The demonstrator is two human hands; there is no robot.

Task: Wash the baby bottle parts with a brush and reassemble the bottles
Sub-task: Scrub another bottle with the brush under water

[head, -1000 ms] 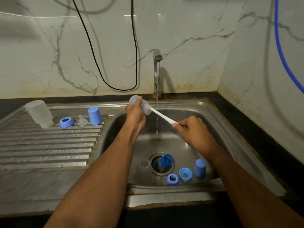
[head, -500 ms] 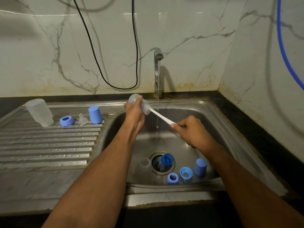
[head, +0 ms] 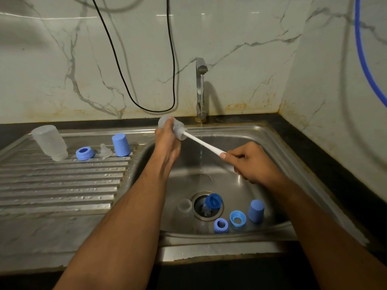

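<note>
On the draining board at your nine o'clock stand the parts that look finished: an upturned clear bottle [head: 50, 142], a blue ring [head: 84, 153], a clear teat [head: 105, 151] and a blue cap [head: 121, 145], side by side in a row. Leave them where they are.

Your left hand [head: 167, 139] is wrapped round a small clear bottle [head: 173, 126] over the basin, toward eleven o'clock, its mouth turned toward your right. Keep it tilted like that so the water can drain out, and grip the body firmly; wet plastic will likely slip.

The brush [head: 202, 142] has its head inside that bottle, the white handle running down toward four o'clock into your right hand [head: 249, 164], whose fingers are closed round the handle's end. Twist as you push and pull, and reach the base and the shoulder under the neck.

The tap [head: 200, 88] at twelve o'clock is running a thin stream just beside the handle; rinse under it when you are done scrubbing.

Down in the sink [head: 278, 139], near the drain at six o'clock, more blue rings and a cap [head: 256, 210] wait unwashed, so the job looks roughly midway
</note>
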